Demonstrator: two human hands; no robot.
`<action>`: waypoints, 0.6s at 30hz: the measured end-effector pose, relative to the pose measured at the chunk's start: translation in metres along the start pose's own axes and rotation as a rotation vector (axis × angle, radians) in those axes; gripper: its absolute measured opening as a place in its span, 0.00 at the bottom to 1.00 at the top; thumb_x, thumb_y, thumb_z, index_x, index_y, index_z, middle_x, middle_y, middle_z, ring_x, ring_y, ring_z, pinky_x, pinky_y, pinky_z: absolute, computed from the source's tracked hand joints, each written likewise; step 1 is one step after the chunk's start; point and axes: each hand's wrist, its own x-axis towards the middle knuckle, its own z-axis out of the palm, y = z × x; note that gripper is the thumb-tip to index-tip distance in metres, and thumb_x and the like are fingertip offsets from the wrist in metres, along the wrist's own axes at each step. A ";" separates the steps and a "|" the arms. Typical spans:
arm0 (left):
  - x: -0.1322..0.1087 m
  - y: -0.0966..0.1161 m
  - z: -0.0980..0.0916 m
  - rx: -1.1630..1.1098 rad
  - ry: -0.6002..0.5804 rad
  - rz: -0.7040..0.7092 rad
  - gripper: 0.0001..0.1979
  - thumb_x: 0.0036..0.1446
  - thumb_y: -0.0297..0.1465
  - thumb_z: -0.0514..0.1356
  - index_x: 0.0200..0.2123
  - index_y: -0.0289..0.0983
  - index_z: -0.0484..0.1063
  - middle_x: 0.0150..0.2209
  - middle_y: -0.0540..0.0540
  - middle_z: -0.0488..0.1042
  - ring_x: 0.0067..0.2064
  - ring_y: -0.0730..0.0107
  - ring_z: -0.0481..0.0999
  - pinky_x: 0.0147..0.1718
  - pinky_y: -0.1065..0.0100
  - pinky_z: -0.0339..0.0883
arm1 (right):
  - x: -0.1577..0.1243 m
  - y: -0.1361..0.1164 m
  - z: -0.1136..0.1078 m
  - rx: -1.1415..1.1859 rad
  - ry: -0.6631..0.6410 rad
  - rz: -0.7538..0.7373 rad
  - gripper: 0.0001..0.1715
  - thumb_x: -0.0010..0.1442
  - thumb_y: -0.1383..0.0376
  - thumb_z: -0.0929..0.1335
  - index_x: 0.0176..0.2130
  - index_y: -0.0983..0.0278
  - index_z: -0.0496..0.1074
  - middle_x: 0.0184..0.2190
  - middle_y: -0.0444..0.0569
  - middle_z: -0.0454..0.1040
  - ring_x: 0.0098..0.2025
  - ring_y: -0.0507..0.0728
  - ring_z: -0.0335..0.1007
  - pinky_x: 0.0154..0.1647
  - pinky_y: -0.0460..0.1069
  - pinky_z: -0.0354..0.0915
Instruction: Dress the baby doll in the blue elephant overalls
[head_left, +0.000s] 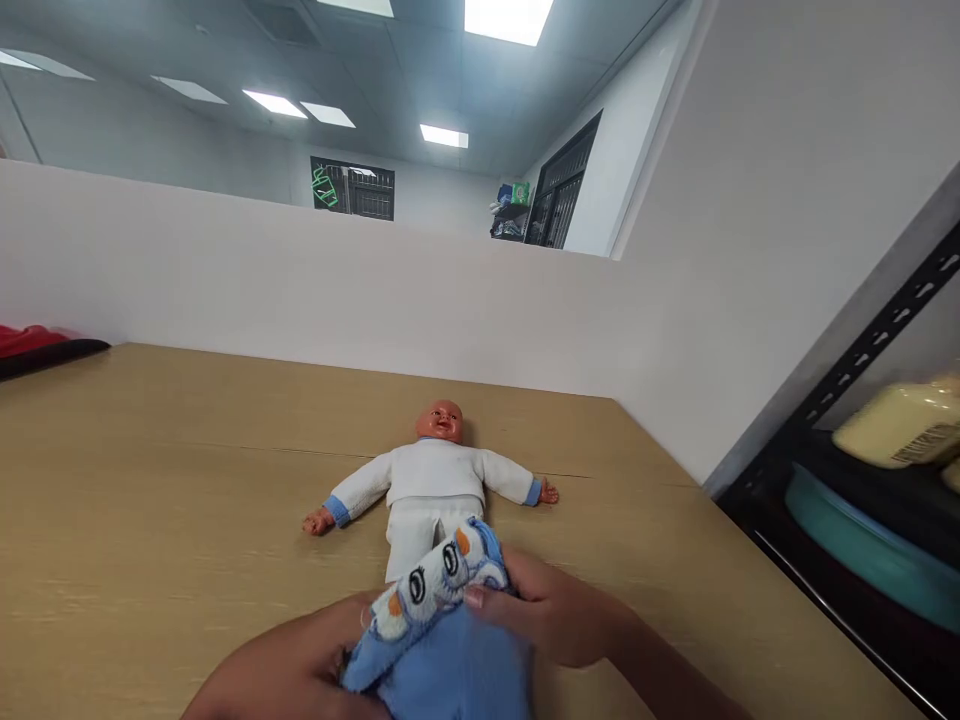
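Note:
A doll in a white top and white trousers with blue cuffs lies on its back, arms spread, its head away from me. Over its legs I hold a small blue garment, which has a white band with stitched eyes and orange spots. My left hand grips the garment's left edge, its fingers partly hidden behind the cloth. On the other side, my right hand pinches the band, thumb on top. The doll's lower legs are hidden by the cloth.
The doll rests on a wooden tabletop with a white partition behind it. At right stands a black metal shelf with a yellow bottle and a teal basin. Red cloth lies at the far left.

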 end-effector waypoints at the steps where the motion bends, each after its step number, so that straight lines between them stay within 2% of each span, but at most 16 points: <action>1: 0.000 -0.009 0.003 -0.056 0.011 -0.006 0.34 0.53 0.56 0.72 0.57 0.43 0.82 0.54 0.43 0.82 0.57 0.41 0.77 0.60 0.51 0.71 | 0.003 0.006 0.000 0.048 -0.027 0.043 0.31 0.64 0.51 0.76 0.60 0.65 0.76 0.54 0.56 0.81 0.59 0.69 0.74 0.64 0.56 0.67; 4: 0.004 -0.028 0.012 -0.191 0.081 -0.049 0.36 0.56 0.60 0.68 0.59 0.42 0.79 0.57 0.41 0.81 0.61 0.39 0.74 0.65 0.45 0.66 | 0.014 0.020 -0.002 0.290 -0.285 0.102 0.49 0.49 0.58 0.84 0.65 0.61 0.73 0.59 0.53 0.79 0.64 0.70 0.71 0.67 0.56 0.66; 6: 0.008 -0.033 0.017 -0.215 0.160 -0.075 0.35 0.58 0.60 0.66 0.59 0.43 0.79 0.59 0.41 0.80 0.64 0.39 0.72 0.67 0.43 0.62 | 0.020 0.024 -0.002 0.351 -0.438 0.133 0.53 0.42 0.59 0.87 0.64 0.60 0.75 0.57 0.52 0.80 0.61 0.70 0.74 0.67 0.58 0.67; 7: 0.009 -0.034 0.018 -0.219 0.184 -0.084 0.35 0.59 0.61 0.65 0.59 0.44 0.79 0.60 0.41 0.79 0.64 0.39 0.71 0.68 0.43 0.61 | 0.022 0.025 -0.002 0.336 -0.467 0.142 0.52 0.42 0.59 0.87 0.63 0.60 0.76 0.56 0.52 0.81 0.60 0.69 0.75 0.67 0.60 0.67; 9: 0.010 -0.031 0.019 -0.240 0.169 -0.073 0.37 0.58 0.62 0.64 0.61 0.44 0.77 0.62 0.41 0.78 0.65 0.39 0.71 0.68 0.44 0.62 | 0.022 0.026 -0.001 0.284 -0.436 0.134 0.48 0.44 0.59 0.86 0.62 0.60 0.77 0.55 0.51 0.81 0.60 0.69 0.76 0.68 0.61 0.66; 11: 0.007 -0.025 0.016 -0.252 0.083 -0.042 0.45 0.51 0.65 0.68 0.63 0.43 0.76 0.63 0.39 0.77 0.64 0.37 0.72 0.66 0.44 0.64 | 0.019 0.027 0.002 0.236 -0.350 0.096 0.46 0.46 0.60 0.85 0.62 0.58 0.77 0.57 0.51 0.81 0.62 0.70 0.74 0.68 0.60 0.66; 13: 0.003 -0.018 0.012 -0.174 0.017 -0.062 0.50 0.42 0.64 0.73 0.64 0.43 0.75 0.64 0.40 0.76 0.63 0.34 0.73 0.66 0.45 0.65 | 0.014 0.028 0.007 0.198 -0.261 0.080 0.40 0.53 0.58 0.83 0.62 0.56 0.77 0.61 0.52 0.79 0.64 0.71 0.72 0.69 0.60 0.65; 16: -0.004 -0.015 0.005 -0.022 -0.008 -0.169 0.43 0.44 0.57 0.76 0.61 0.46 0.79 0.58 0.44 0.81 0.60 0.35 0.75 0.63 0.48 0.69 | 0.010 0.030 0.015 0.158 -0.153 0.122 0.30 0.63 0.49 0.76 0.61 0.57 0.79 0.62 0.53 0.78 0.66 0.71 0.70 0.72 0.61 0.61; 18: -0.006 -0.021 0.003 -0.089 0.009 -0.152 0.39 0.48 0.57 0.74 0.60 0.45 0.79 0.56 0.43 0.82 0.60 0.36 0.76 0.61 0.48 0.70 | 0.012 0.033 0.019 0.171 -0.106 0.169 0.32 0.63 0.45 0.74 0.60 0.57 0.79 0.62 0.53 0.78 0.67 0.72 0.68 0.73 0.60 0.60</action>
